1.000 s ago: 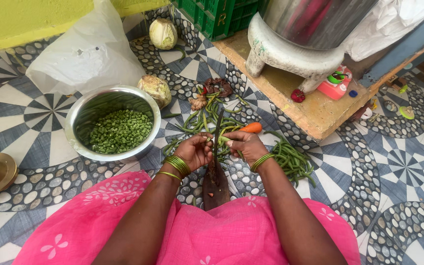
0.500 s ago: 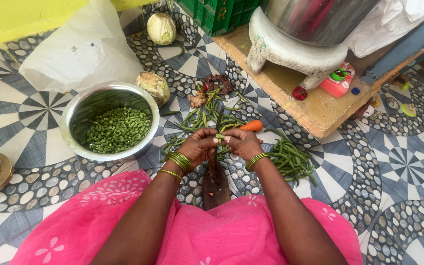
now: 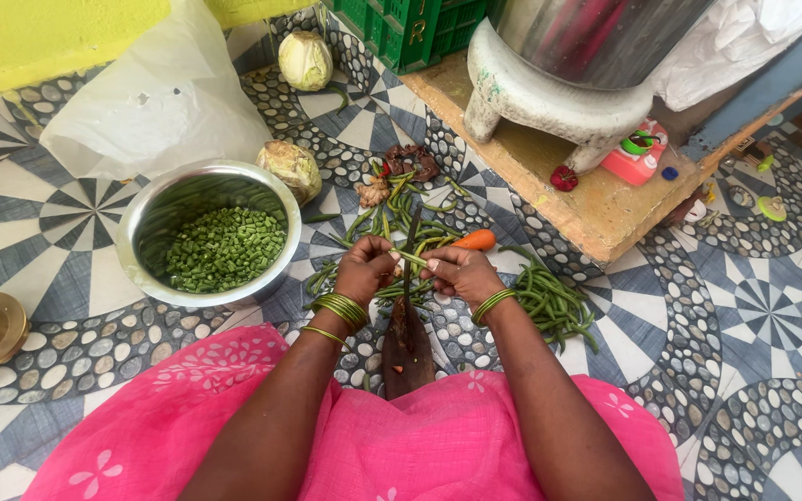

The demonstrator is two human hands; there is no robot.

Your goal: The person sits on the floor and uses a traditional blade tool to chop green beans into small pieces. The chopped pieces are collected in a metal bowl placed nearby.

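Green beans being cut on an upright floor blade.
Left hand (image 3: 364, 271) and right hand (image 3: 459, 272) both pinch a green bean (image 3: 409, 259) across the blade (image 3: 408, 269), apparently mid-cut; next, push through toward the steel bowl (image 3: 161, 199) beside the left hand.

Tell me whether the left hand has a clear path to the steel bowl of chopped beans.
Probably yes. The left hand sits just right of the steel bowl, with only bare tiled floor between them. It does hold a green bean at the upright blade.
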